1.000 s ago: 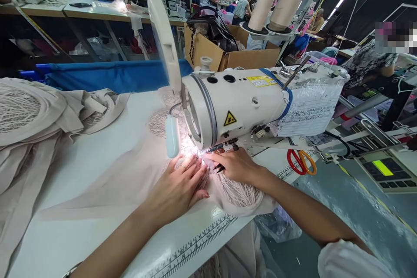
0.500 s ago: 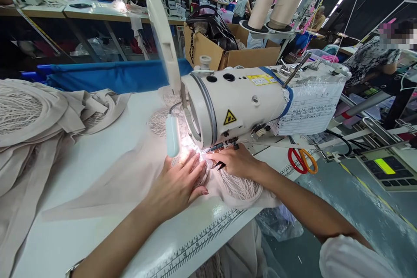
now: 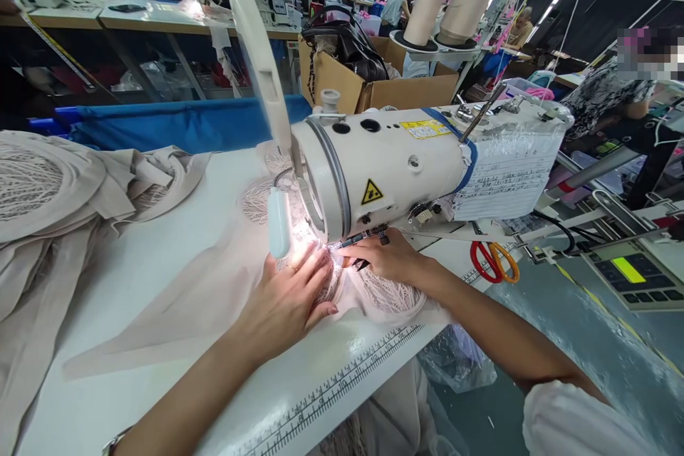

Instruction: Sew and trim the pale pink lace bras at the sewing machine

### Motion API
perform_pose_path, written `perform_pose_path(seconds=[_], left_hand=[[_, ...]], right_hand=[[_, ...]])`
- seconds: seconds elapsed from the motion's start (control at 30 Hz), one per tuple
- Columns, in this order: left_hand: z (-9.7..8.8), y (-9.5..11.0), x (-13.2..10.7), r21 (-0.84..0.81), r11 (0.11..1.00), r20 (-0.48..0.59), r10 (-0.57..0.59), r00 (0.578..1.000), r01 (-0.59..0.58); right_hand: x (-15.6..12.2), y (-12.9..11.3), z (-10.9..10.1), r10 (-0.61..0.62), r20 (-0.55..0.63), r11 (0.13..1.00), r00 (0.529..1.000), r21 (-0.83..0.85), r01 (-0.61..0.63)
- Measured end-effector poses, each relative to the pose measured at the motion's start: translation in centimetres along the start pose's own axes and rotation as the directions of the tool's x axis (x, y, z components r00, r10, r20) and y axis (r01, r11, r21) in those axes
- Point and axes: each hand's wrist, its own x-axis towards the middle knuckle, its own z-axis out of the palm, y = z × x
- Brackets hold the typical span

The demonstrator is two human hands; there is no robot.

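Note:
A white sewing machine (image 3: pixel 390 164) stands in the middle, its lamp lighting the work below the head. Pale pink-beige sheer fabric with lace (image 3: pixel 182 306) lies under it and spreads left over the table. My left hand (image 3: pixel 288 299) rests flat on this fabric, fingers stretched toward the lit needle area and thumb apart. Right of the needle area, my right hand (image 3: pixel 387 256) has its fingers curled, with the index finger pointing to the lit spot. A small dark pointed tool (image 3: pixel 361 265) shows under those fingers; most of it is hidden. The needle is lost in glare.
A stack of matching lace pieces (image 3: pixel 48 192) lies at the left. Scissors with red and orange handles (image 3: pixel 494 261) hang at the right. A printed ruler (image 3: pixel 342 388) runs along the table's front edge. Behind stand thread cones (image 3: pixel 427 7) and a cardboard box (image 3: pixel 411 94); people sit farther back.
The view has shifted slightly. Both hands keep nearly the same places at the needle area, and the fabric under them has shifted only a little.

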Motion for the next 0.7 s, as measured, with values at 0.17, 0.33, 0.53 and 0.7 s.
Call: perform_pose_path(seconds=[0.17, 0.33, 0.53, 0.7], left_hand=[[0.1, 0.3, -0.1, -0.086, 0.996, -0.017, 0.006, 1.0, -0.007], [0.1, 0.4, -0.2, -0.089, 0.996, -0.031, 0.008, 0.999, -0.011], [0.2, 0.5, -0.2, -0.091, 0.996, -0.037, 0.021, 0.999, -0.024], [0.4, 0.5, -0.4, -0.09, 0.996, -0.044, 0.006, 0.999, -0.01]], right_hand=[[-1.8, 0.2, 0.1, 0.044, -0.007, 0.998, 0.999, -0.045, -0.044], [-3.1, 0.2, 0.9, -0.116, -0.049, 0.989, 0.992, -0.102, 0.111], [-3.4, 0.3, 0.9, -0.216, -0.1, 0.975, 0.971, -0.072, 0.21], [-3.2, 0.5, 1.1, -0.219, -0.12, 0.975, 0.968, -0.056, 0.214]])
